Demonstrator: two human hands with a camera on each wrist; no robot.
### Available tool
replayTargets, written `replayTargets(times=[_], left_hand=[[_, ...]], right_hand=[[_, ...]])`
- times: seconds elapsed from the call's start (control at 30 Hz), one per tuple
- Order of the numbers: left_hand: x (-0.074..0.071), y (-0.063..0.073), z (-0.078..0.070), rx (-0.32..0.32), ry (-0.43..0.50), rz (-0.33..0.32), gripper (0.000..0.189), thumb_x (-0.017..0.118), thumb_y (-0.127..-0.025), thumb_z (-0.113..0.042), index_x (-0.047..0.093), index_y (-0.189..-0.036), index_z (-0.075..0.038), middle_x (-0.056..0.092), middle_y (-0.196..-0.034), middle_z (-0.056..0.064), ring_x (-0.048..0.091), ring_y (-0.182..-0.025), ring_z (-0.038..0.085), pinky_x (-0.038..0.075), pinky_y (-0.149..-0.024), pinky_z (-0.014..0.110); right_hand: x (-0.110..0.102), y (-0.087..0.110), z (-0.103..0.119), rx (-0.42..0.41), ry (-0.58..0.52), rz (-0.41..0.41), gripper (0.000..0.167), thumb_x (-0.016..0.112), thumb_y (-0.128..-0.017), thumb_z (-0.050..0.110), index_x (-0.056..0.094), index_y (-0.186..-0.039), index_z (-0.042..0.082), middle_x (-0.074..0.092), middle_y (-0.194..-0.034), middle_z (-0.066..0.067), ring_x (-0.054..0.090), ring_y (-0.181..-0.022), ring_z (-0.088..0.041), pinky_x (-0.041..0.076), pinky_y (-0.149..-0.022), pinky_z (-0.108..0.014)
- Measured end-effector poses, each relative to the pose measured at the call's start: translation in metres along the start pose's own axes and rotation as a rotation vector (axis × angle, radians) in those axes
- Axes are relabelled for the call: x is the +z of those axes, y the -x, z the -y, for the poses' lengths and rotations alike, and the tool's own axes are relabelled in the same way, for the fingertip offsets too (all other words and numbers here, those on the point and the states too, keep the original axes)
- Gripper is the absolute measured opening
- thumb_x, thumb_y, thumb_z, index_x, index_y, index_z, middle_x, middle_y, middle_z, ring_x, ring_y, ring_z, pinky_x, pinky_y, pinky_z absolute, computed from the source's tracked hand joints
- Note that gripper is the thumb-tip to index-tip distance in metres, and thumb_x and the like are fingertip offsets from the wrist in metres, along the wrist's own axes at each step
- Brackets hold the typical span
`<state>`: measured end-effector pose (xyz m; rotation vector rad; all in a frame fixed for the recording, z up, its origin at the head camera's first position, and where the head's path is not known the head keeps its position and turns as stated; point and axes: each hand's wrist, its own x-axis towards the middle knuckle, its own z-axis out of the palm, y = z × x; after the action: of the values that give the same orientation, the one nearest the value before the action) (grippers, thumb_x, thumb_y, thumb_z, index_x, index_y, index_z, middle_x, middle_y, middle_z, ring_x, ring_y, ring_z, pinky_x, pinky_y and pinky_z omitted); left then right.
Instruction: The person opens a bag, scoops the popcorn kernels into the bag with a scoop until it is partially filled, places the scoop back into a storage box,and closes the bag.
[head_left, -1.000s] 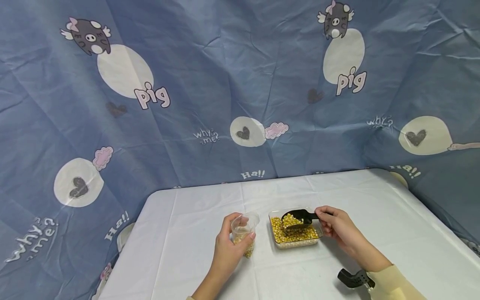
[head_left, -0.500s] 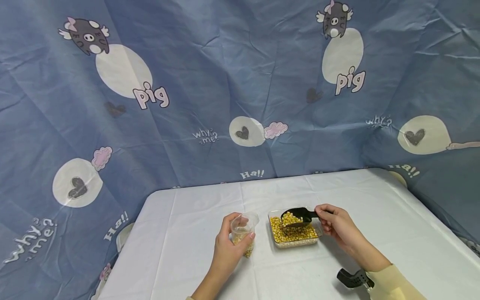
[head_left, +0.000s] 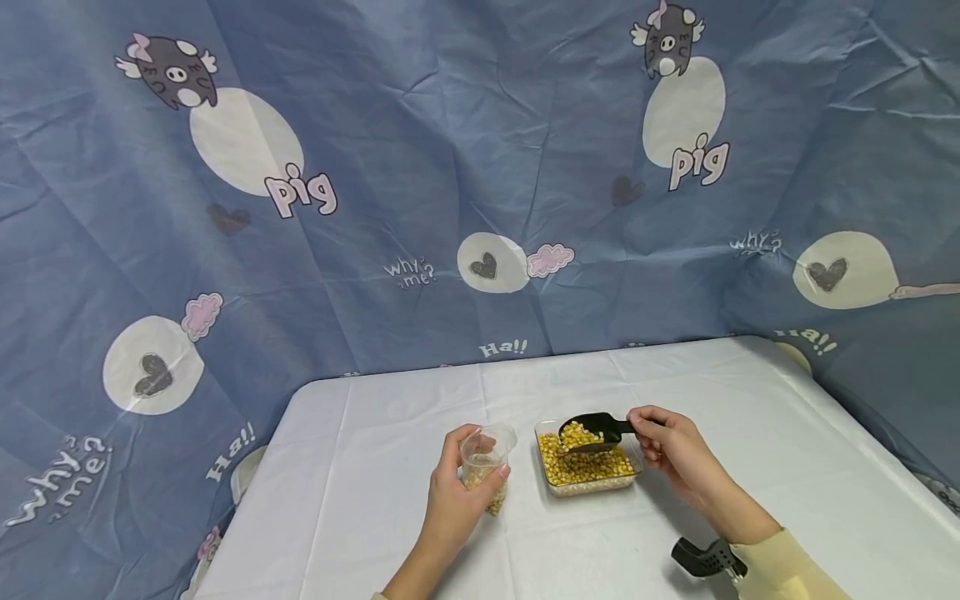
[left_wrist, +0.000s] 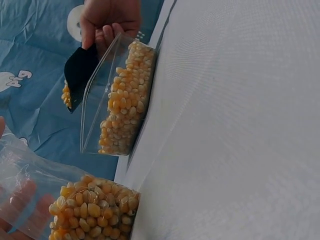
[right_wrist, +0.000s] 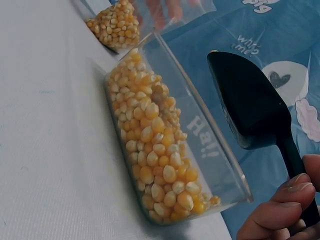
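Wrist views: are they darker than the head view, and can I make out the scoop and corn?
Left wrist: dimmer than head, scoop nearly flat black, faint glints on the clear container. Right wrist: also dim, little detail on the scoop's underside, but corn kernels read individually. Head: brighter, soft shadows, kernels small.

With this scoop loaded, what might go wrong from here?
Kernels could spill: the black scoop is loaded and hangs above the clear container. Some might land on the white cloth, which shows between container and clear bag. The bag looks thin, so a squeeze from the left hand might crumple its mouth.
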<state>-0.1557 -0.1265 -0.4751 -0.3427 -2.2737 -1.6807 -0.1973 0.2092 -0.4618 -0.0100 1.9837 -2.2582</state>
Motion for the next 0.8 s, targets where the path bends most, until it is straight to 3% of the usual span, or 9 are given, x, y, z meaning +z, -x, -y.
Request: replayTargets(times=[0.33,0.53,0.67,0.8], left_hand=[[0.002,0.000,0.001,-0.005,-0.001,0.014,0.071,0.086,-0.081,-0.036,0.045,-0.139,-0.036,0.067,-0.119,0.003,0.057,-0.120,0.012,0.032,-0.108,0.054],[0.004,0.000,0.000,-0.028,-0.027,0.019,0.084,0.090,-0.076,-0.034,0.045,-0.146,-0.027,0.064,-0.115,-0.008,0.060,-0.114,0.014,0.041,-0.103,0.046],[0.006,0.000,-0.002,-0.058,-0.016,0.021,0.085,0.092,-0.074,-0.028,0.046,-0.146,-0.023,0.063,-0.115,-0.006,0.060,-0.110,0.019,0.044,-0.097,0.041],[0.006,0.001,-0.003,-0.065,-0.013,0.028,0.079,0.091,-0.075,-0.028,0.048,-0.141,-0.022,0.064,-0.115,-0.001,0.059,-0.112,0.019,0.038,-0.101,0.044]], right_hand=[[0.005,0.004,0.008,-0.014,0.000,-0.005,0.024,0.063,-0.101,0.023,0.061,-0.111,0.001,0.047,-0.075,-0.003,0.040,-0.059,-0.014,0.036,-0.055,-0.029],[0.008,0.007,0.011,-0.016,-0.006,-0.007,0.020,0.063,-0.101,0.021,0.062,-0.109,0.003,0.047,-0.075,-0.002,0.040,-0.059,-0.013,0.036,-0.055,-0.028],[0.011,0.009,0.013,-0.024,-0.006,-0.009,0.020,0.063,-0.101,0.021,0.061,-0.109,0.002,0.047,-0.075,-0.002,0.040,-0.059,-0.013,0.036,-0.055,-0.028],[0.013,0.010,0.016,-0.034,-0.006,-0.003,0.022,0.062,-0.101,0.021,0.060,-0.110,0.000,0.046,-0.075,-0.002,0.039,-0.059,-0.014,0.033,-0.056,-0.032]])
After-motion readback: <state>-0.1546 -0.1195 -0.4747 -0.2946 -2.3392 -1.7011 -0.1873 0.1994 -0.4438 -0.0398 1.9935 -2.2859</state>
